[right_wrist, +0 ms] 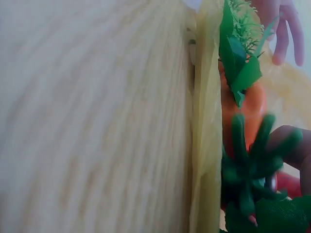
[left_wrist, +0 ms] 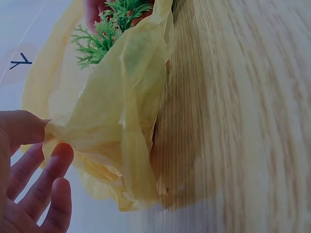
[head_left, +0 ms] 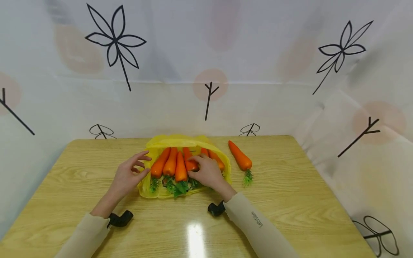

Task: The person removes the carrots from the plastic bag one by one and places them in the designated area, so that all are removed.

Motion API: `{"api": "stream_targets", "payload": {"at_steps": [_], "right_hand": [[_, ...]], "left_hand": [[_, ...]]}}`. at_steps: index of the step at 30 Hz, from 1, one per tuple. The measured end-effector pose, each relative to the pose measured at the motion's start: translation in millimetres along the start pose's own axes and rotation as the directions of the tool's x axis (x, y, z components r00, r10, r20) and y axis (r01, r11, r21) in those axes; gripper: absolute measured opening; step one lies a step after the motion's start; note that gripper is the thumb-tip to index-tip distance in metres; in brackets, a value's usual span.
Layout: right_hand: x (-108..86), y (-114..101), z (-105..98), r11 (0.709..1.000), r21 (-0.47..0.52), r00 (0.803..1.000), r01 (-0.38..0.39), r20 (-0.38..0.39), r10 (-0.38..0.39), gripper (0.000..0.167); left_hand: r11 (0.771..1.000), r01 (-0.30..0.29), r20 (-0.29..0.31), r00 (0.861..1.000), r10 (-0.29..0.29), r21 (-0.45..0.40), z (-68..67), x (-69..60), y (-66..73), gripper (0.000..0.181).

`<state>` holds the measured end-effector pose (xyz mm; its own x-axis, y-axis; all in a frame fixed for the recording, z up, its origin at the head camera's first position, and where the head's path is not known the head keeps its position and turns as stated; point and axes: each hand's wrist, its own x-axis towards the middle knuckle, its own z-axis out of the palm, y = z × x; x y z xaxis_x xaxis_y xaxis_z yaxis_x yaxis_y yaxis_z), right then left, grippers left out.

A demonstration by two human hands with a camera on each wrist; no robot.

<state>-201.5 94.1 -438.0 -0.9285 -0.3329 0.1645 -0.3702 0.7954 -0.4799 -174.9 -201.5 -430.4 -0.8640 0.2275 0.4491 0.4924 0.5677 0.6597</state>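
Observation:
A yellow plastic bag (head_left: 177, 142) lies on its side with its mouth towards me. Inside it is a row of orange carrots (head_left: 170, 165) with green leafy tops (head_left: 181, 187). My left hand (head_left: 127, 175) pinches the bag's left edge between thumb and fingertips, as the left wrist view shows, its other fingers spread. Reaching into the bag's mouth, my right hand (head_left: 209, 173) holds one carrot (head_left: 190, 165) between thumb and fingers. In the right wrist view, green tops (right_wrist: 248, 167) partly hide that grip.
A single carrot (head_left: 239, 156) lies on the wooden table (head_left: 284, 200) to the right of the bag, its leafy top towards me. A white patterned cloth (head_left: 174, 104) hangs behind the table and along its sides.

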Motion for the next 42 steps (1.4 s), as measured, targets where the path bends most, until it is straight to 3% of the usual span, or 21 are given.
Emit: {"api": "stream_targets", "payload": {"at_steps": [10,18,28,36,42], "right_hand": [[-1.4,5,3,1.0,0.029,0.999,0.011,-0.044,-0.01,0.045],[-0.6,6,-1,0.99,0.138,0.999,-0.02,-0.029,0.024,0.045],[-0.6,3,-10,0.922,0.383,0.997,-0.062,-0.019,0.075,0.045],[-3.2,1,-19,0.867,0.495,0.994,-0.06,-0.045,0.095,0.045],[-9.9,0,-25,0.862,0.505,0.996,-0.047,-0.046,0.081,0.042]], "left_hand": [[1.0,-0.005,-0.008,1.0,0.005,0.0,-1.2,0.9,1.4,0.058],[1.0,-0.017,-0.008,1.0,0.017,-0.008,-1.8,1.0,0.3,0.058],[1.0,-0.001,-0.033,0.999,0.001,-0.002,-1.8,0.6,-0.8,0.058],[1.0,-0.01,-0.039,0.999,0.009,-0.021,-1.8,0.5,-1.8,0.058],[1.0,-0.008,-0.04,0.999,0.008,-0.015,-0.9,-0.9,-2.8,0.058]]}}
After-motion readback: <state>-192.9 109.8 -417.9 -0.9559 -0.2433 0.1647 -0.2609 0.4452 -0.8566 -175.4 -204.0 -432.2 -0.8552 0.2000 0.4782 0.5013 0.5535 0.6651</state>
